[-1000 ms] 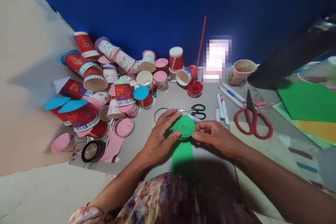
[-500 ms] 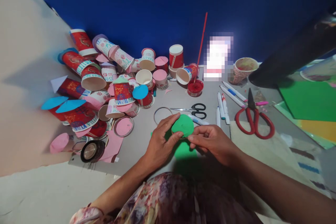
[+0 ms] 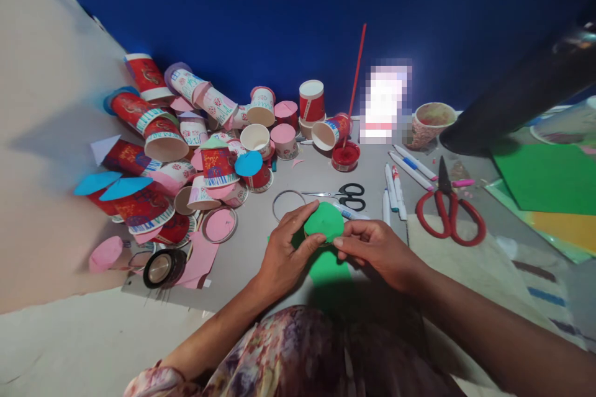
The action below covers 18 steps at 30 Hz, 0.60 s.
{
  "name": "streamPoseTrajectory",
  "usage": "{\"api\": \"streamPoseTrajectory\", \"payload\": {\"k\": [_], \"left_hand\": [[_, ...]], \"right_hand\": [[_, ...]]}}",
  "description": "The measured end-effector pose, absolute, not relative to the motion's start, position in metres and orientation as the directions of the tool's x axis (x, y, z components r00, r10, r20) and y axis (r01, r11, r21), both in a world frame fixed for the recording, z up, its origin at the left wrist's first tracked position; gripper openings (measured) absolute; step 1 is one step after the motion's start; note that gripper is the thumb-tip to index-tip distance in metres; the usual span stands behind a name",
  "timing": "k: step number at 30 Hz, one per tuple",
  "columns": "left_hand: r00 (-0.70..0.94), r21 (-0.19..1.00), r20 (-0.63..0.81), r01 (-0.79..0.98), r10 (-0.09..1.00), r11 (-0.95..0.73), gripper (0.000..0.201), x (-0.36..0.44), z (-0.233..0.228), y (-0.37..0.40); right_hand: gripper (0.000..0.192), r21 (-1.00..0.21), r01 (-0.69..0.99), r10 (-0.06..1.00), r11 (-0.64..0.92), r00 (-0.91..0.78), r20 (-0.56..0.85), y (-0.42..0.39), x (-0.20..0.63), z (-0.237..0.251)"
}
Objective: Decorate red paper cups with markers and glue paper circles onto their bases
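Note:
A round green paper disc (image 3: 325, 221) is held in front of me, with a thin pale rim showing along its lower edge; what lies beneath it is hidden. My left hand (image 3: 289, 242) grips it from the left, thumb along the near edge and fingers behind. At its lower right edge, my right hand (image 3: 372, 248) pinches with thumb and forefinger, the other fingers curled. Below both hands lies a green paper sheet (image 3: 330, 270), partly in shadow. Just beyond are black-handled scissors (image 3: 352, 196), a marker (image 3: 351, 211) and a thin ring (image 3: 288, 205).
Decorated paper cups (image 3: 216, 167) with coloured paper tops are heaped on the left. A red pot (image 3: 345, 156) holding a thin red stick stands at the back. On the right lie several markers (image 3: 399, 189), large red-handled scissors (image 3: 451, 217), a cloth (image 3: 465, 260) and green sheets (image 3: 544, 180).
The green disc tilts slightly and its surface now shows a small raised centre. Both hands keep nearly the same place and grip.

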<state>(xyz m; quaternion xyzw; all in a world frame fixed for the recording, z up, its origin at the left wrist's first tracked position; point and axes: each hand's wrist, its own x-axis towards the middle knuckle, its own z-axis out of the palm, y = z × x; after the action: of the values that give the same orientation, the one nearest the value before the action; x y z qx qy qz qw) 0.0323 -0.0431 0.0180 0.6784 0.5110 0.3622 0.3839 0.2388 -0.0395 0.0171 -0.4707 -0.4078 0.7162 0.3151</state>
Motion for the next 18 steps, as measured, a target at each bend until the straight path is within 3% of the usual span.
{"api": "streamPoseTrajectory", "payload": {"k": [14,18], "left_hand": [[0.209,0.894,0.067,0.422,0.976,-0.152,0.050,0.0311,0.0179,-0.0432],[0.219,0.932,0.009,0.353,0.976,-0.087,0.088,0.0285,0.0149,-0.0462]], "right_hand": [[0.055,-0.866,-0.134,0.827,-0.482,-0.395,-0.399,-0.0345,0.2399,0.0132],[0.055,-0.850,-0.143,0.818,-0.507,-0.391,-0.422,-0.0328,0.2441,0.0155]]}}
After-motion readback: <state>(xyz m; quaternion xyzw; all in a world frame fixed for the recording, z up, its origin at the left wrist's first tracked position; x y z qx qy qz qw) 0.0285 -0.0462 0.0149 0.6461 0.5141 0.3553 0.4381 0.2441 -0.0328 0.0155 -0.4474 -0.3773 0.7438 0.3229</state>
